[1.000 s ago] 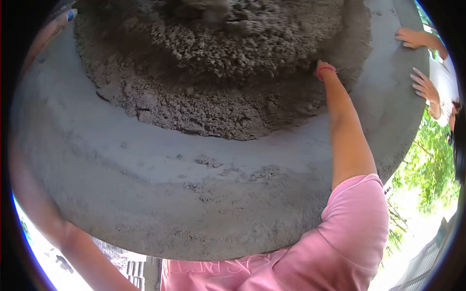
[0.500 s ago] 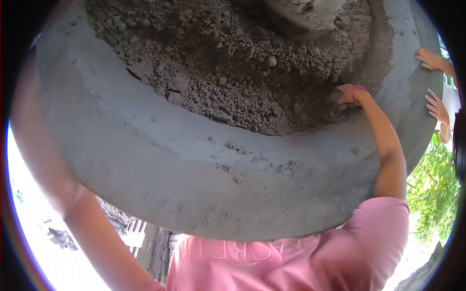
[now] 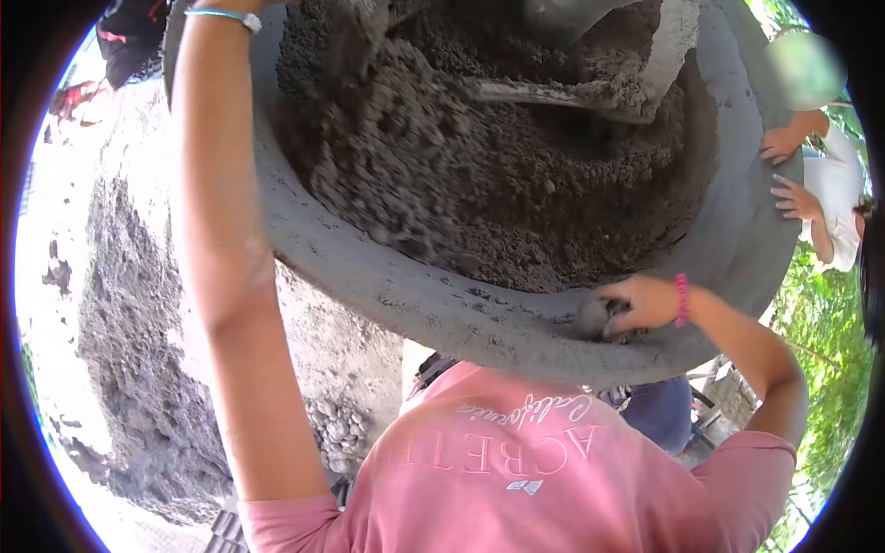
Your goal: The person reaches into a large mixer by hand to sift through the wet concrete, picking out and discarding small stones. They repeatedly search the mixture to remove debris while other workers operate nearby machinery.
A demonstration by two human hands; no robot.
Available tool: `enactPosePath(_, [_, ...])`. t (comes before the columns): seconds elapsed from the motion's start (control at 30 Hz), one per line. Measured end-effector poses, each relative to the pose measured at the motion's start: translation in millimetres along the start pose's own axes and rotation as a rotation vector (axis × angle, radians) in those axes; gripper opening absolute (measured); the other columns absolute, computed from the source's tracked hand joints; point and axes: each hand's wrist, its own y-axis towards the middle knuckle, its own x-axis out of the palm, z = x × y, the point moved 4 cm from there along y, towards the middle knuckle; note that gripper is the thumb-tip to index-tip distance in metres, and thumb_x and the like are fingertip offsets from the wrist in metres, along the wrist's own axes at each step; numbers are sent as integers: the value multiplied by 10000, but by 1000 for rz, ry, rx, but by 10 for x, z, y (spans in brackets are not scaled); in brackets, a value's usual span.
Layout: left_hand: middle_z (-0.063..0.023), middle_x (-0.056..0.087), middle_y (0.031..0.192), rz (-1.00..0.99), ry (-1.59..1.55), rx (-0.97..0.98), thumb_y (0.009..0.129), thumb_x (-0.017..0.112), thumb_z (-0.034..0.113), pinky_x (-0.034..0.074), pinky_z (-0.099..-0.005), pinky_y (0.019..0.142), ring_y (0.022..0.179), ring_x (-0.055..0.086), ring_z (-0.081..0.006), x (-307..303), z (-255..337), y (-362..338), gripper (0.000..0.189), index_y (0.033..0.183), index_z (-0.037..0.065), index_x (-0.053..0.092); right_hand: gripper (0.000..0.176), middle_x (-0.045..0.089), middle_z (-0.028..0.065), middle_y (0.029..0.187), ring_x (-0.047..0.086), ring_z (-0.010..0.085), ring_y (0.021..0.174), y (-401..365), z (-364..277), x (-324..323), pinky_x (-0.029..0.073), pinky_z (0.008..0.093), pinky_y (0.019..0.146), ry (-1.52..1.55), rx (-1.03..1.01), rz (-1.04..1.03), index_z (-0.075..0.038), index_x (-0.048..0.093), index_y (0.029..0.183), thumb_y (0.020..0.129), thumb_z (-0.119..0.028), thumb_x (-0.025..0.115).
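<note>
A large round grey drum (image 3: pixel 369 300) fills the upper middle, its inside coated with grey-brown wet mix (image 3: pixel 553 221). Near its lower right rim, my right hand (image 3: pixel 645 300), with a pink bracelet, has its fingers curled round a blurred grey lump (image 3: pixel 593 318) against the inner wall. My left arm stretches up past the drum's left side. Of my left hand (image 3: pixel 230 5), only a small part beyond the wristband shows at the top edge; its fingers are hidden. Mix-coated blades (image 3: pixel 659 69) stand inside the drum.
At the right, another person's two hands (image 3: pixel 784 143) rest on the drum's rim, with a white sleeve behind. Rough, mix-splattered ground (image 3: pixel 134 323) lies at the left. A dark bag-like object (image 3: pixel 134 41) is at the upper left, and green foliage (image 3: pixel 820 341) at the right.
My right hand has moved down and left from the mix to the wall near the rim, now with a lump. My left arm has swung inward. The drum sits higher in view and shows its blades more.
</note>
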Motion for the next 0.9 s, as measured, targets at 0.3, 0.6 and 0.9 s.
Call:
enactPosePath(0.3, [-12, 490, 693, -110, 25, -94, 853, 489, 425, 394, -245, 638, 666, 454, -113, -37, -657, -346, 427, 841, 2, 545, 402, 631, 72, 829, 589, 147, 625, 232, -173, -60, 498, 289, 580, 45, -1, 153, -53, 503, 1156, 797, -221, 569])
enactPosePath(0.6, [-17, 527, 830, -148, -127, -121, 870, 472, 317, 410, -238, 684, 724, 469, -102, -334, -1083, -1153, 400, 1128, 19, 536, 413, 579, 113, 995, 574, 176, 873, 1670, 1863, -823, 467, 278, 724, -246, 65, 559, -9, 507, 1137, 874, -327, 492])
enactPosePath(0.9, [24, 514, 831, -109, -174, -158, 890, 440, 357, 378, -199, 669, 734, 456, -68, -258, -1361, -1131, 400, 1199, 115, 520, 491, 589, 70, 928, 577, 156, 716, 320, 597, 198, 491, 311, 570, 388, 338, -17, 26, 460, 1180, 763, -209, 568])
